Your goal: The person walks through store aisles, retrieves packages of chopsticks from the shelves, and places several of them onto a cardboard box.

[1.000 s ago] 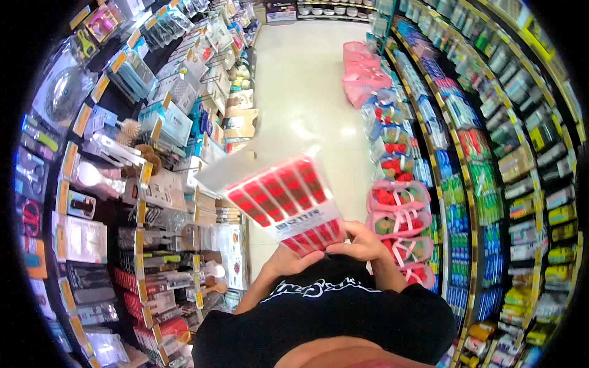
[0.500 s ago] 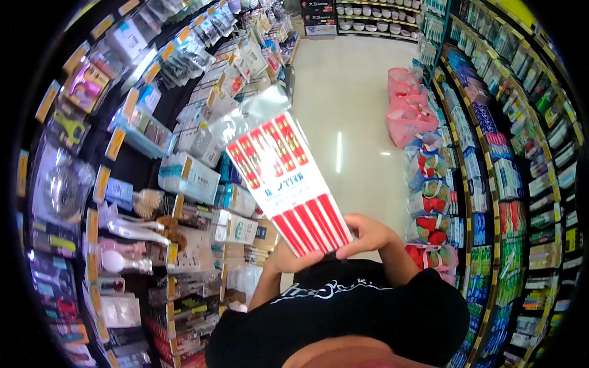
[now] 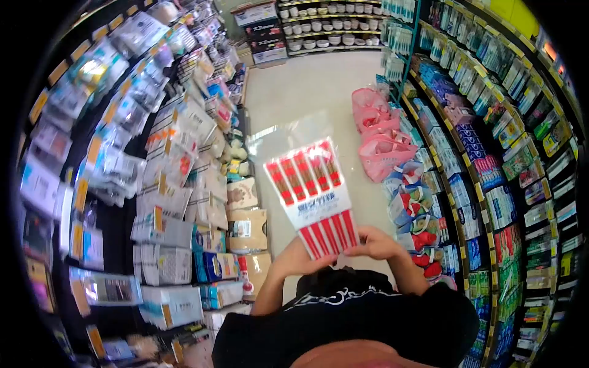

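Note:
A clear-wrapped pack of chopsticks is held up in front of my chest. Red stripes run along its lower half, red and gold pieces show at the top, and a white band with blue lettering crosses the middle. My left hand grips its lower left corner, the thumb lying on the front. On the lower right edge, my right hand is closed with its thumb near the bottom corner. The fingers behind the pack are hidden. Its transparent top flap sticks up and catches the light.
Shelves of hanging packets line the left side. Toothpaste-like boxes fill the right shelves. Pink bags and basins with red contents stand along the right floor edge. White bowls are stacked on far shelves beyond the pale floor.
My view has shifted along the aisle, and the bowl shelves look nearer. The chopstick pack has moved right and slightly down in view and stands more upright. Both hands keep hold of it.

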`<action>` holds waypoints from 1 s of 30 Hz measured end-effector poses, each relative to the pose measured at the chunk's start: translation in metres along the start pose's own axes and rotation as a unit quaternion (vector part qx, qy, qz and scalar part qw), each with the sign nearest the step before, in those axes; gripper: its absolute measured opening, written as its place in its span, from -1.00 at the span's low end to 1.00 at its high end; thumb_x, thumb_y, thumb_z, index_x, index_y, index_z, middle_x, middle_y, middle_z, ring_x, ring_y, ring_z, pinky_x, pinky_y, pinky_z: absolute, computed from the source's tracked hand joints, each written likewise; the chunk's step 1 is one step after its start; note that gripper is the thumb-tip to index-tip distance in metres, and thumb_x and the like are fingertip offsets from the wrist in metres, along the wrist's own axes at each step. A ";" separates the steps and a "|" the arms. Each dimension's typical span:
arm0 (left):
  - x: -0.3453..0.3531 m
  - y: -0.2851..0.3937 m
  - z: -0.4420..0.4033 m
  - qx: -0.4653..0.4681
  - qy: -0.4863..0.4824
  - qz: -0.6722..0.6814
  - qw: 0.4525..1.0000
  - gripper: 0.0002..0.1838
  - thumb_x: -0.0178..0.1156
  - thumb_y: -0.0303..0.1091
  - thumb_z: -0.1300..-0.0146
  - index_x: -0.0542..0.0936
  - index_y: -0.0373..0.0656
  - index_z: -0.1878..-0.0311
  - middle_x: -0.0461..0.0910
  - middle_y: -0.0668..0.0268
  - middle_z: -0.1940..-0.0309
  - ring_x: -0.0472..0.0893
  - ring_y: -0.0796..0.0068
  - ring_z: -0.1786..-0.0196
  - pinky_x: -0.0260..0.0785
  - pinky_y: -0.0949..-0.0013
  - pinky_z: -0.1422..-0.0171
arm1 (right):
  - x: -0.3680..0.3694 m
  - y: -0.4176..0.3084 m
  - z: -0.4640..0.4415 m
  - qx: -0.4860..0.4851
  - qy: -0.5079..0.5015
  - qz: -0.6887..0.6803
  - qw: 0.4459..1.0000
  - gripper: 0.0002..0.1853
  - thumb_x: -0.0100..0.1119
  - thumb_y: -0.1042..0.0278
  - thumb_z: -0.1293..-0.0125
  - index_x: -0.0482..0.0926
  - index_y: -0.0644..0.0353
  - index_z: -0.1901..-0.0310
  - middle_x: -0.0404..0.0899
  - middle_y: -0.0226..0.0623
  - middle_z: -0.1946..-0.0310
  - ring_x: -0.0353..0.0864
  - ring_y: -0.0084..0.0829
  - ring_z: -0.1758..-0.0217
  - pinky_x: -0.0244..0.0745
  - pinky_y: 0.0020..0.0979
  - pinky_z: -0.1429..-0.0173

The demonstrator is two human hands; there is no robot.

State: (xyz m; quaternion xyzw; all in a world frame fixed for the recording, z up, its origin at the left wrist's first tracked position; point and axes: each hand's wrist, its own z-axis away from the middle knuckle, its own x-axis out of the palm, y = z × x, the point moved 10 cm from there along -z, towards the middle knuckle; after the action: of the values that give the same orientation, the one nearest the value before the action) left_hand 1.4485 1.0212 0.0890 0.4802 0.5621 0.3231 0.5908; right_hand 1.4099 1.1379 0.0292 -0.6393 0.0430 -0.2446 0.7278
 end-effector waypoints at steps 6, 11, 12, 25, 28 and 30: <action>-0.074 0.005 -0.147 0.095 -0.092 0.027 0.991 -0.45 0.43 -0.17 -0.12 0.55 -0.22 -0.13 0.64 0.06 0.01 0.62 0.11 -0.07 0.40 0.15 -0.23 | -0.093 -0.101 -0.070 -0.110 0.082 -0.024 0.990 -0.63 0.36 0.47 -0.28 0.57 0.27 -0.10 0.67 -0.33 0.03 0.60 -0.56 0.00 0.49 -0.41 -0.13; -0.087 -0.045 -0.209 0.035 -0.167 0.147 0.974 -0.51 0.38 -0.12 -0.17 0.58 -0.23 -0.08 0.67 0.16 0.07 0.64 0.24 -0.03 0.45 0.19 -0.16 | -0.149 -0.101 -0.123 -0.062 0.103 -0.088 0.989 -0.64 0.38 0.45 -0.25 0.58 0.24 -0.08 0.67 -0.32 0.05 0.62 -0.54 0.03 0.50 -0.42 -0.11; -0.087 -0.062 -0.220 -0.004 -0.185 0.156 0.970 -0.51 0.39 -0.11 -0.18 0.59 -0.23 -0.06 0.68 0.20 0.10 0.65 0.29 -0.01 0.47 0.22 -0.13 | -0.162 -0.099 -0.138 -0.050 0.105 -0.107 0.987 -0.65 0.39 0.45 -0.25 0.58 0.24 -0.06 0.68 -0.33 0.06 0.62 -0.53 0.05 0.51 -0.42 -0.10; -0.265 -0.147 -0.484 -0.063 -0.032 0.151 0.986 -0.55 0.36 -0.27 -0.26 0.55 -0.25 -0.16 0.64 0.18 -0.02 0.61 0.39 -0.07 0.45 0.25 -0.17 | -0.389 -0.227 -0.383 -0.118 -0.024 0.103 0.987 -0.62 0.37 0.29 -0.29 0.56 0.25 -0.08 0.66 -0.31 0.07 0.58 -0.54 0.00 0.48 -0.37 -0.12; -0.314 -0.136 -0.547 0.022 0.020 0.075 0.997 -0.53 0.38 -0.20 -0.23 0.57 -0.24 -0.13 0.65 0.16 0.01 0.62 0.34 -0.07 0.45 0.24 -0.15 | -0.425 -0.278 -0.434 -0.147 -0.057 0.098 0.983 -0.64 0.37 0.33 -0.29 0.57 0.27 -0.06 0.67 -0.30 0.09 0.58 -0.54 0.01 0.47 -0.37 -0.13; -0.331 -0.149 -0.572 -0.004 0.008 0.068 0.998 -0.48 0.40 -0.16 -0.20 0.56 -0.24 -0.15 0.64 0.15 -0.03 0.62 0.29 -0.09 0.44 0.21 -0.17 | -0.450 -0.297 -0.462 -0.147 -0.061 0.061 0.985 -0.68 0.37 0.39 -0.28 0.60 0.27 -0.03 0.68 -0.34 0.12 0.59 -0.59 0.03 0.48 -0.42 -0.08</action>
State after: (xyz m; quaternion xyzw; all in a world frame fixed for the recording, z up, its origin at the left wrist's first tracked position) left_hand 0.8143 0.7837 0.1213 0.5122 0.5316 0.3683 0.5651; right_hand 0.7527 0.8839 0.1164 -0.7492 0.0724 -0.1512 0.6407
